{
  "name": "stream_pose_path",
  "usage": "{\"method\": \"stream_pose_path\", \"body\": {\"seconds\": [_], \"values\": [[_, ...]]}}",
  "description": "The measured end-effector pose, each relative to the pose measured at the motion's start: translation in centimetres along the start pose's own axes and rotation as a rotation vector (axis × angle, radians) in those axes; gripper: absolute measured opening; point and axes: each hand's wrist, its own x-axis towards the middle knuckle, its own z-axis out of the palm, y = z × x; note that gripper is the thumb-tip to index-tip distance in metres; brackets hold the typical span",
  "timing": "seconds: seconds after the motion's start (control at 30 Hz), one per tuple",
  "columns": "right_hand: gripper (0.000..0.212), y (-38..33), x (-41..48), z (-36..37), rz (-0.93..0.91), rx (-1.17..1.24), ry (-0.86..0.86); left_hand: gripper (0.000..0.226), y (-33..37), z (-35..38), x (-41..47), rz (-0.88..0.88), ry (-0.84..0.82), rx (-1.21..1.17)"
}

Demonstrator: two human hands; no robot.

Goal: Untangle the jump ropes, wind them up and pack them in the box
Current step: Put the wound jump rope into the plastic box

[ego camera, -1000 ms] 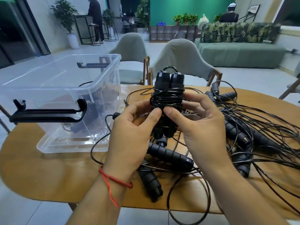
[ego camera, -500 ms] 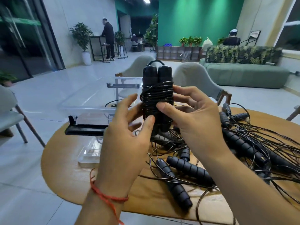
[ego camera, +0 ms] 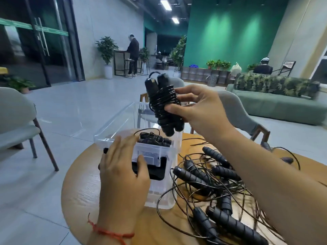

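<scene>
My right hand grips a wound jump rope bundle, two black handles bound with black cord, and holds it tilted in the air above the far end of the clear plastic box. My left hand rests on the box's near end with fingers spread, its thumb by the black latch. Another wound rope lies inside the box. A tangle of black jump ropes with ribbed handles covers the round wooden table to the right of the box.
Grey chairs stand at the left and beyond the table. A green sofa is at the back right. People stand and sit far off in the room. Loose cord loops reach the table's near edge.
My left hand has let go of the bundle and dropped onto the box's near end. My right hand alone now holds the bundle, over the box. The view has swung left.
</scene>
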Motion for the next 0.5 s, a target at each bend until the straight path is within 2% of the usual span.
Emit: {"method": "stream_pose_path", "body": {"seconds": [0.17,0.3,0.4,0.5], "values": [[0.045,2.3,5.7,3.3,0.126,-0.223,-0.303,0.026,-0.8,1.0,0.7,-0.012,0.074,-0.024],[0.04,3.6,6.6,6.4,0.276,-0.417,-0.673,0.027,-1.3,1.0,0.8,-0.004,0.089,-0.029],[0.031,4.5,6.5,8.9,0.288,-0.594,-0.916,0.027,-1.4,0.9,0.9,0.0,0.09,-0.047],[0.024,5.7,6.3,11.1,0.19,-0.814,-1.052,0.027,-1.4,1.0,0.9,-0.01,0.072,-0.048]]}}
